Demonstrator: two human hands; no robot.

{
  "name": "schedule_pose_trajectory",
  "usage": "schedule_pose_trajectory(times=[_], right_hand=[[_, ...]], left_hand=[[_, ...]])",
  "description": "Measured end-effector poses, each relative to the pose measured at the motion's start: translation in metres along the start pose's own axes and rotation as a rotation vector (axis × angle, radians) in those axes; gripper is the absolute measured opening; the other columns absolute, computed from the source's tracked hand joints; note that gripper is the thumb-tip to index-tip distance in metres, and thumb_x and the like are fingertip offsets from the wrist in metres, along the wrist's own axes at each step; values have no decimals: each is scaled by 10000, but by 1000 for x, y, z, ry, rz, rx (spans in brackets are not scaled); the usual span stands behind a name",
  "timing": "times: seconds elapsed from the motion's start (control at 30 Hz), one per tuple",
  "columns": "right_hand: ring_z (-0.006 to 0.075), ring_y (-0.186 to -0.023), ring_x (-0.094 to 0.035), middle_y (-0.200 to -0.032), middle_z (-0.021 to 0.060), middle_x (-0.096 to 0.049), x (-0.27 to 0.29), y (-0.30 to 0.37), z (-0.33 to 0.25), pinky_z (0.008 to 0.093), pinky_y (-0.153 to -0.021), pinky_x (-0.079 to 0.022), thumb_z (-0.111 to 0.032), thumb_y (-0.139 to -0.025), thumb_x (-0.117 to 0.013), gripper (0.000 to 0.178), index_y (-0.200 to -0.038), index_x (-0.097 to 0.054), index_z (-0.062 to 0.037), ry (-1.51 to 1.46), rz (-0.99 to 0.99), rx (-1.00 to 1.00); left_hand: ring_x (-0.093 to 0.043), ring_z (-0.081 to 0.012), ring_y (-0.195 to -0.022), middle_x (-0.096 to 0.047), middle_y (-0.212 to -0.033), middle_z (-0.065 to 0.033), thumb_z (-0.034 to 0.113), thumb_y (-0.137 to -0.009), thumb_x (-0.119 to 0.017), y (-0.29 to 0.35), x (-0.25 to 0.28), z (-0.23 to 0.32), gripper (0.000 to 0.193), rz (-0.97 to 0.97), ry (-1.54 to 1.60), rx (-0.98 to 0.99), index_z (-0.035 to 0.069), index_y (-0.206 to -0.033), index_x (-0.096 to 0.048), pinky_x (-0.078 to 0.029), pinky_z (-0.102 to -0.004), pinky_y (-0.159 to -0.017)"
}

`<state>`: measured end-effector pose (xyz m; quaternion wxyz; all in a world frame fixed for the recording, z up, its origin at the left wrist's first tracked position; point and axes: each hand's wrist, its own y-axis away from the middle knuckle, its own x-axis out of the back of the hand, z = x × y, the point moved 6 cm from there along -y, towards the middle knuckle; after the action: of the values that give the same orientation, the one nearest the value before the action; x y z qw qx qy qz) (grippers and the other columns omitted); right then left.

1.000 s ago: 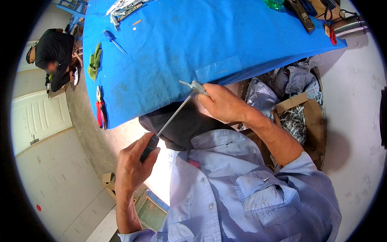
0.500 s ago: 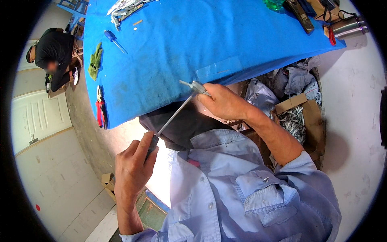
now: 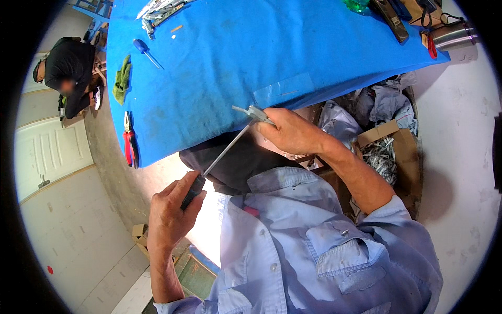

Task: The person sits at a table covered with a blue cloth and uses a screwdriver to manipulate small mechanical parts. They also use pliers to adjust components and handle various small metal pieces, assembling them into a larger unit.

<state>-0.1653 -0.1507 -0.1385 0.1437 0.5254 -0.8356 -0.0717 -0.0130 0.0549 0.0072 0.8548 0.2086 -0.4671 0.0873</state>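
My left hand (image 3: 170, 214) is closed round the dark handle of a screwdriver (image 3: 226, 151). Its long metal shaft slants up and to the right, over my dark trousers. The tip meets a small grey metal part (image 3: 255, 113) with a thin prong sticking out to the left. My right hand (image 3: 293, 132) grips that part by its right end, just off the front edge of the blue-covered table (image 3: 219, 68). Fingers hide some of the part, and the exact contact at the tip is too small to make out.
On the table's left lie red-handled pliers (image 3: 129, 140), a green cloth (image 3: 121, 81) and a blue screwdriver (image 3: 146, 52). Metal pieces (image 3: 159, 11) are heaped at the back. Below right stands a cardboard box (image 3: 405, 157) of metal scraps. Another person (image 3: 68, 68) crouches far left.
My left hand has turned slightly about the screwdriver handle, so more of the handle shows. My right hand and the metal part stay nearly in place.
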Motion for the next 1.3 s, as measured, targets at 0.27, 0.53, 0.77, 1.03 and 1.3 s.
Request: schedule_pose_trajectory(times=[0.27,0.53,0.77,1.03,1.3], right_hand=[[203,-674,-505,-697,174,-534,4,3,-8,446,-655,-453,-242,-1021,-592,316,-894,-569,47,13,-26,16],[201,-691,-513,-706,168,-536,6,3,-11,437,-665,-457,-241,-1022,-600,316,-910,-576,53,27,-31,31],[182,-695,-509,-698,133,-524,6,2,-10,429,-661,-456,-236,-1028,-599,315,-910,-579,56,7,-40,5],[181,-699,-521,-701,146,-536,7,3,-13,436,-661,-460,-251,-1033,-600,334,-924,-589,65,14,-68,-21],[180,-701,-511,-707,129,-536,7,2,-11,428,-660,-460,-253,-1036,-600,326,-941,-598,59,8,-67,16]], left_hand=[[-706,-230,-713,-746,-902,-141,60,-874,-793,-8,-3,-6,398,-102,137,60,39,-1263,-712,-559,-355,-672],[-704,-216,-701,-749,-908,-137,59,-885,-780,-7,-6,-10,384,-96,148,55,43,-1264,-715,-558,-356,-661],[-699,-262,-657,-693,-789,-88,114,-879,-820,6,1,15,403,65,-201,-93,77,-1267,-717,-551,-393,-585],[-715,-276,-660,-711,-799,-99,106,-865,-831,3,-3,8,417,37,-121,-39,86,-1268,-726,-570,-389,-607],[-705,-223,-752,-739,-917,-149,68,-863,-795,-5,-6,-8,425,-36,90,-5,48,-1278,-705,-559,-360,-678]])
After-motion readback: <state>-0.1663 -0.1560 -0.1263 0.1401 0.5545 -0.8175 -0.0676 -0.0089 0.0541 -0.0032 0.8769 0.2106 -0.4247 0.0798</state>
